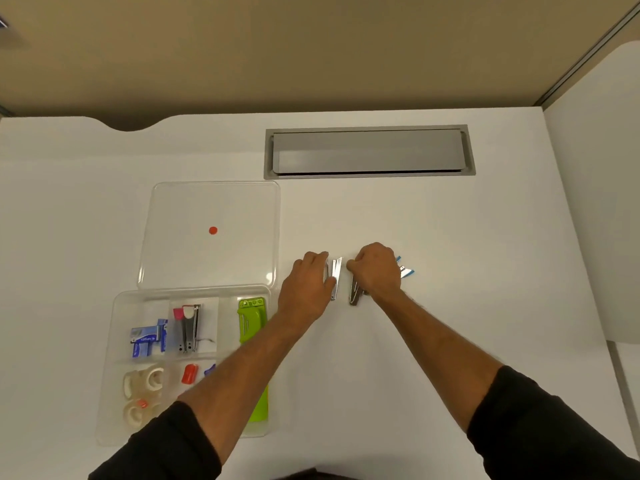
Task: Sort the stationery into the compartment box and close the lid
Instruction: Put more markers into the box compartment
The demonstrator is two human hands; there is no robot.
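View: head cam, looking down at a white desk (450, 323); both forearms reach fwd in black sleeves.
Left hand (308, 282): fingers curled over a small metal stapler (335, 277) lying on the desk; thumb side presses it, prob. closing in for a pick-up.
Right hand (375, 270): clenched round a second metal stapler (355, 294), whose lower end sticks out below the fist; grip looks firm enough to lift.
Loose item: a bit of blue-and-white stationery (406, 270) peeks out just right of the right hand, on the desk; too hidden to name.
Compartment box (107, 393): clear plastic, left of the hands, near the desk's front edge, open; left forearm crosses over its right side.
Lid (214, 202): clear w/ red dot at centre, laid flat behind the box, touching its back edge, so the compartments stay reachable.
Box contents: blue staple boxes (149, 337) back-left; pink-tipped stapler (188, 327) back-middle; green stapler (254, 320) in the long right compartment; tape rolls (143, 382) front-left; red item (189, 373) front-middle, unclear what.
Sorting logic: like w/ like, so the two staplers prob. belong in the back-middle compartment.
Progress: a judgement, well along; 3 items or so still out, lid not yet closed.
Other: grey cable hatch (369, 152) set in the desk at the back.
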